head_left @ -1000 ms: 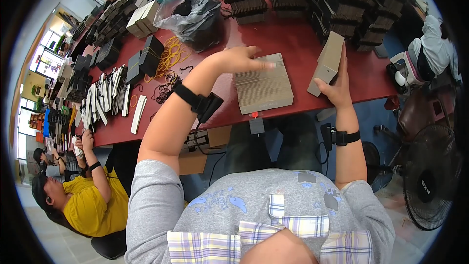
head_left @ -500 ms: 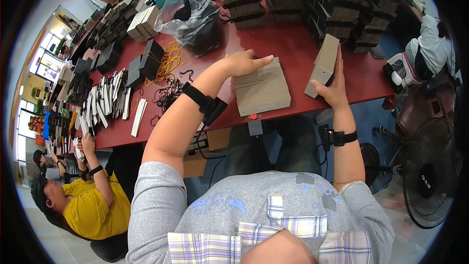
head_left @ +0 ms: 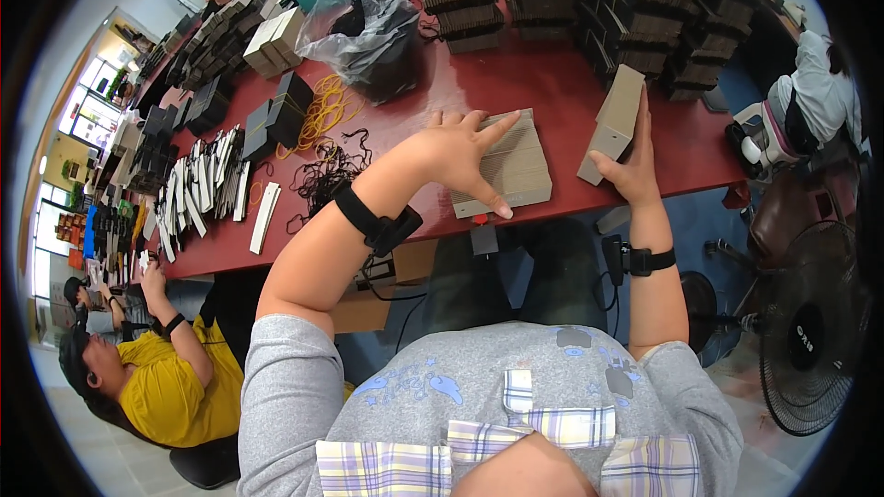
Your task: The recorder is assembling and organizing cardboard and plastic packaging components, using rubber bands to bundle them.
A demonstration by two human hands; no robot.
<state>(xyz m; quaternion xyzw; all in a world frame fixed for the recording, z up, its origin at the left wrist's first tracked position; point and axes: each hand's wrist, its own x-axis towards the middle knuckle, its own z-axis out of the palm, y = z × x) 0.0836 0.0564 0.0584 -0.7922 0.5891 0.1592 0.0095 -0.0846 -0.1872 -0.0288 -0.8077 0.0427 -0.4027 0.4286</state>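
A block of stacked grey-brown card pieces (head_left: 521, 149) lies fanned along the table's near edge, many thin edges showing. Over its left part my left hand (head_left: 460, 155) is spread, thumb near the front edge and fingers toward the far side; it touches or hovers just above, I cannot tell which. To the right, a second grey-brown card block (head_left: 615, 110) stands tilted. My right hand (head_left: 633, 162) grips it from the right side, thumb at the near lower end and fingers along the far face.
Tall stacks of dark card pieces (head_left: 635, 14) rise along the far side of the red table (head_left: 433, 101). A bin with a clear plastic bag (head_left: 359, 28), yellow rubber bands (head_left: 324, 110), black cords (head_left: 322, 175) and white strips (head_left: 198, 184) lie leftward. A co-worker in yellow (head_left: 184, 377) sits left; a fan (head_left: 810, 331) stands right.
My left hand has come nearer from the stack's far edge and spread its fingers and thumb across the left part. My right hand and its block have hardly moved.
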